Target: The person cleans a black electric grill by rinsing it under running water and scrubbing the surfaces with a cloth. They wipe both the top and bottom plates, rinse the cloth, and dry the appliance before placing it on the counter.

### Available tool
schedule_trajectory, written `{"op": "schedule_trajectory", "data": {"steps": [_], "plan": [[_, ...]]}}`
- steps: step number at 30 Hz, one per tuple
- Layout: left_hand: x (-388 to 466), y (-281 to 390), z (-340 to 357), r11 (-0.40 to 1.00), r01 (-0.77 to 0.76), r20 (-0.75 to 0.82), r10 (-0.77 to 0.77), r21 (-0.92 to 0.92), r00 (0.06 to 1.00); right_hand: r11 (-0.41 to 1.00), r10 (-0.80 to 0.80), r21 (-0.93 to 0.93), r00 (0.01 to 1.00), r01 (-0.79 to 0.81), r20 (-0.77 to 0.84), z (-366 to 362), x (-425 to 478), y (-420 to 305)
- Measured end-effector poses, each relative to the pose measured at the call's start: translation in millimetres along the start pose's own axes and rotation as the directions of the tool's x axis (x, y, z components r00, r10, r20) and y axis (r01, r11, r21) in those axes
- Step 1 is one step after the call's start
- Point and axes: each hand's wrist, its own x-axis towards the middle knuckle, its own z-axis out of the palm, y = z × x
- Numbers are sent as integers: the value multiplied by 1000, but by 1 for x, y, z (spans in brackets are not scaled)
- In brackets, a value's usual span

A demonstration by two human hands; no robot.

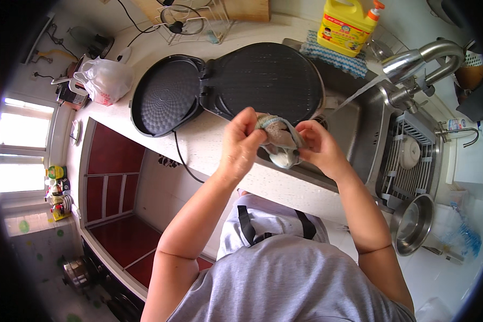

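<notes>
A bunched, wet-looking cleaning cloth point(279, 135) with a blue stripe hangs between my two hands, near the counter's front edge. My left hand point(241, 143) grips one side in a closed fist, and drops or suds glisten on its wrist. With its fingers, my right hand point(320, 147) pinches the other side. Just beyond them lies an open black electric griddle. Its ridged plate point(265, 76) reaches over the sink point(348, 129) and bears wet specks. The dimpled plate point(167, 94) rests on the counter to the left, joined by hinges.
Water runs from the metal faucet point(404, 66) into the sink. A yellow detergent jug point(346, 30) stands on a striped cloth point(312, 46) behind it. At right are a dish rack point(406, 173) and a steel bowl point(411, 225). A power cord point(181, 157) droops over the counter edge.
</notes>
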Motion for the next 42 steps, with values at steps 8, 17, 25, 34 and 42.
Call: {"op": "schedule_trajectory", "data": {"steps": [8, 17, 25, 34, 42], "plan": [[5, 28, -125, 875, 319, 302, -213, -364, 929, 972, -194, -103, 969, 211, 155, 104, 48, -14], [2, 54, -273, 808, 191, 255, -52, -558, 965, 893, 288, 396, 947, -212, -143, 164, 100, 27], [100, 1, -288, 971, 57, 452, -159, 232, 878, 797, 552, 604, 420, -12, -720, 123, 61, 108], [143, -79, -322, 46, -75, 71, 96, 996, 993, 722, 211, 537, 600, 436, -772, 89, 103, 114], [118, -57, -206, 536, -397, 438, 55, 745, 897, 735, 233, 529, 576, 423, -783, 96, 113, 105]]}}
